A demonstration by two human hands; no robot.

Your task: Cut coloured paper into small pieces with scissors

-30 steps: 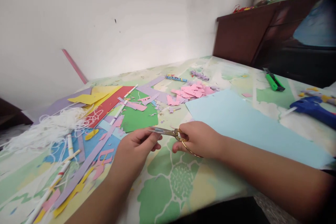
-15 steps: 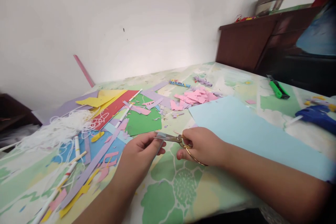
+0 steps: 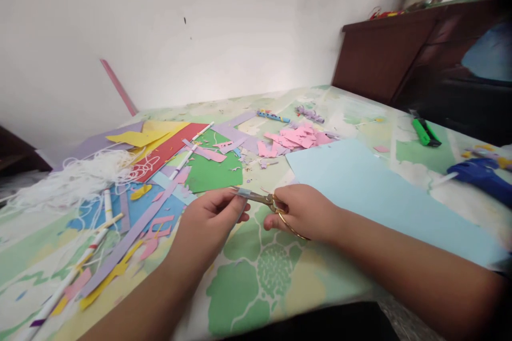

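My right hand (image 3: pixel 306 210) is closed around the gold loops of a pair of scissors (image 3: pixel 262 199), whose blades point left. Pinched in the fingers of my left hand (image 3: pixel 212 218) is a small light blue piece of paper (image 3: pixel 244 192). The blades reach this piece right at my left fingertips; much of it is hidden by the fingers. A large light blue sheet (image 3: pixel 360 181) lies just beyond my right hand. Beyond my left hand is a green sheet (image 3: pixel 216 173) with scraps on it.
Tangled white string (image 3: pixel 92 173) lies at the left among coloured paper strips and white sticks. Pink paper scraps (image 3: pixel 298 136) are heaped at the back middle. A green box cutter (image 3: pixel 426 132) and a blue glue gun (image 3: pixel 478 173) lie at the right. A pink strip (image 3: pixel 118 87) leans against the wall.
The whole view has shifted slightly, so the table stands a little higher in the picture. Both hands keep nearly the same pose at the scissors and the blue paper piece.
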